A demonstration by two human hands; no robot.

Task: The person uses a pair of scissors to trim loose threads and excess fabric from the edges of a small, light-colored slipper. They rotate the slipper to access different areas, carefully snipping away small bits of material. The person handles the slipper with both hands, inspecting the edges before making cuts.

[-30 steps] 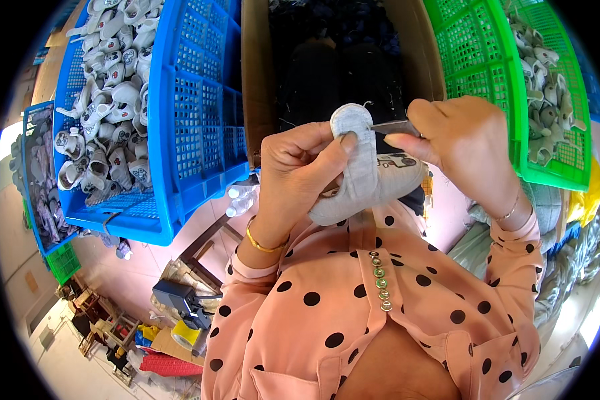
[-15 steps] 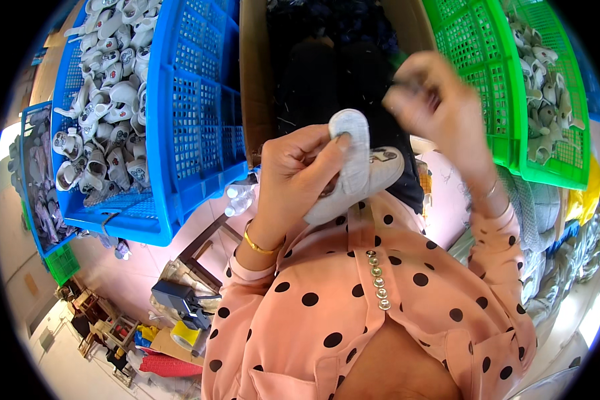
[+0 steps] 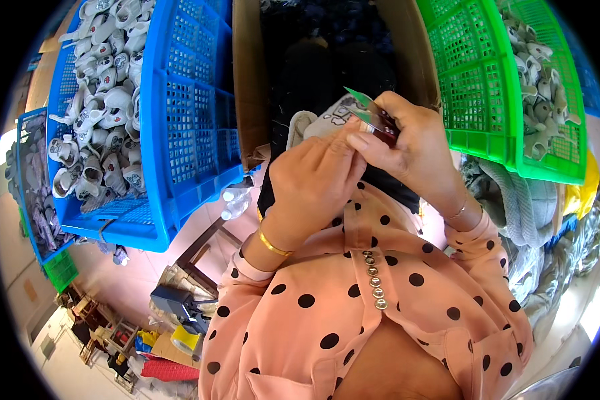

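Note:
My left hand (image 3: 317,177) is closed around a small grey-white shoe (image 3: 332,121) with a dark printed figure on its toe. Its strap end shows beside my knuckles; the rest of the shoe is covered by my fingers. In my right hand (image 3: 413,143) I grip what look like thread snips (image 3: 361,97), with a pointed, green-tinted blade and a dark red part between my fingers. The snips lie against the shoe's edge, close to my left fingertips. Both hands meet over my dark-trousered lap; the exact contact point is hidden.
A blue crate (image 3: 155,133) on the left holds many similar small shoes (image 3: 107,100). To the right, a green crate (image 3: 513,133) has more of them. An open cardboard box (image 3: 250,87) stands ahead. Clear bottles (image 3: 235,203) and a dark device (image 3: 177,303) sit at lower left.
My right hand has come down and left to meet my left hand, bringing the snips to the shoe. The shoe has turned, its toe now pointing away from me.

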